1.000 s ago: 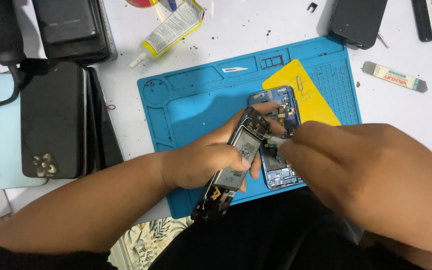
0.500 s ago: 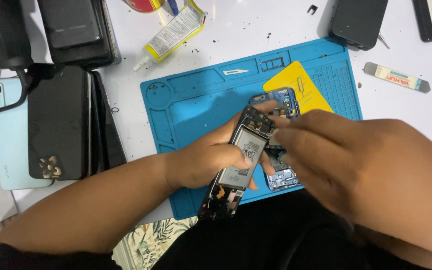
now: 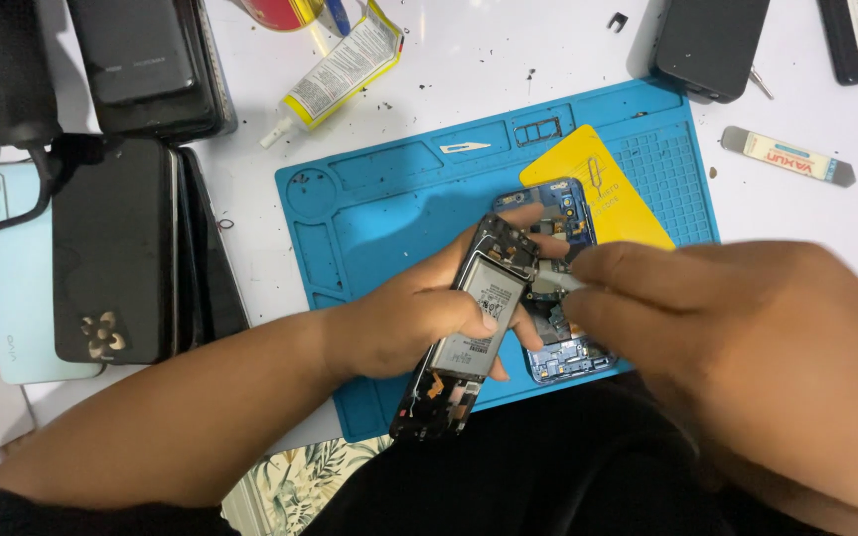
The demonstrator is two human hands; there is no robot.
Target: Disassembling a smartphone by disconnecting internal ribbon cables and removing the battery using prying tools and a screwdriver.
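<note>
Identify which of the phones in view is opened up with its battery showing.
The phone body gripped in the left hand, tilted over the blue mat. The stacked phones at the left edge lie closed, backs up.

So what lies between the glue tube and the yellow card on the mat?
Head view: white table, then the blue mat's top trays, one holding a small white blade. Glue tube; yellow card.

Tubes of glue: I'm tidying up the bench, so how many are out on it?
1: a yellow-and-white glue tube lies on the white table above the blue mat, top centre-left. Others could be hidden out of view.
</note>
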